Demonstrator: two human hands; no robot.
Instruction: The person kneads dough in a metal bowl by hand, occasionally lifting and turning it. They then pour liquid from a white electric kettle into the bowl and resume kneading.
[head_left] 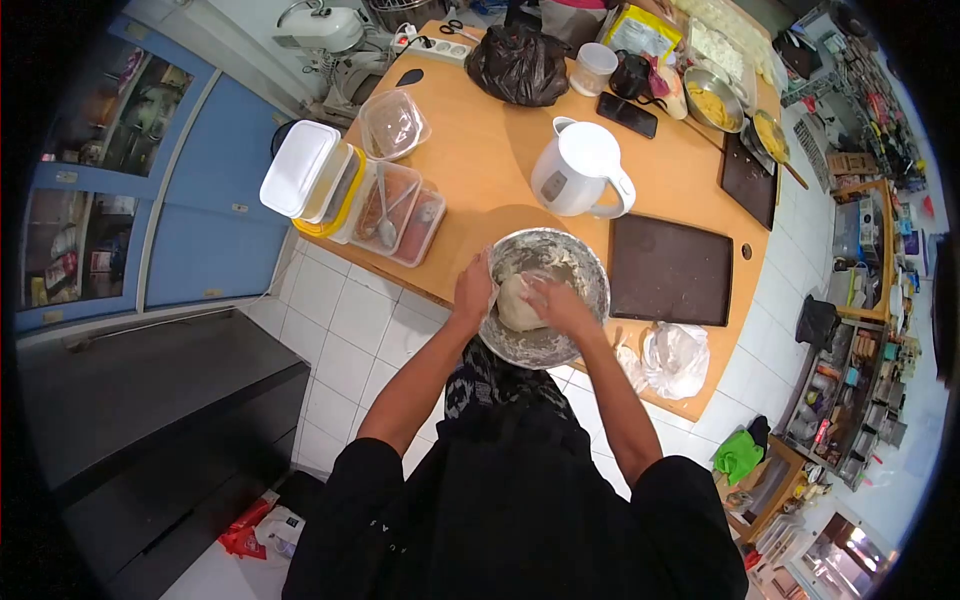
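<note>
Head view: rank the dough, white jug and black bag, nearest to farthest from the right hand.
1. Dough, touching the right hand, in the bowl.
2. White jug, just beyond the bowl.
3. Black bag, at the table's far end.

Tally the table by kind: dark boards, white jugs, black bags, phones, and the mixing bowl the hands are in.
Dark boards: 2
White jug: 1
Black bag: 1
Phone: 1
Mixing bowl: 1, with dough between the left hand and the right hand
Total: 6
</note>
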